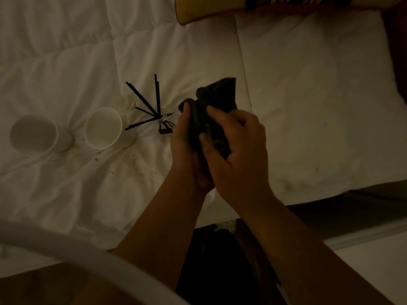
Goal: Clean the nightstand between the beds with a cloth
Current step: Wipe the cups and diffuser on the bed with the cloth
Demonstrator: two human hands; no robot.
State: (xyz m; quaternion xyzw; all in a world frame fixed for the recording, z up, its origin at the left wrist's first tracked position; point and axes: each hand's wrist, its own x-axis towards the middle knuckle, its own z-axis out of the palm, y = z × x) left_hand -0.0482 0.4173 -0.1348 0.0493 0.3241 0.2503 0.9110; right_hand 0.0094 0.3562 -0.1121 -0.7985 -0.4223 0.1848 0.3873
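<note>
Left of the grip, two white paper cups point(103, 128) and a reed diffuser point(152, 106) with thin black sticks sit on the rumpled, quilted white bedding point(66, 62). Both hands hold the dark cloth point(214, 106) above it: left hand point(187, 148) cupped beneath, right hand point(237, 146) curled over. It looks soft, light and floppy, best taken bunched by a fold.

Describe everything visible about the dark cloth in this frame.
The cloth is dark, nearly black, soft and thick-looking, bunched into a loose fold. Both hands hold it above the white bedding: the left hand grips its left edge, the right hand curls fingers over its front. Its upper end sticks up free. Dim light hides its weave.
</note>
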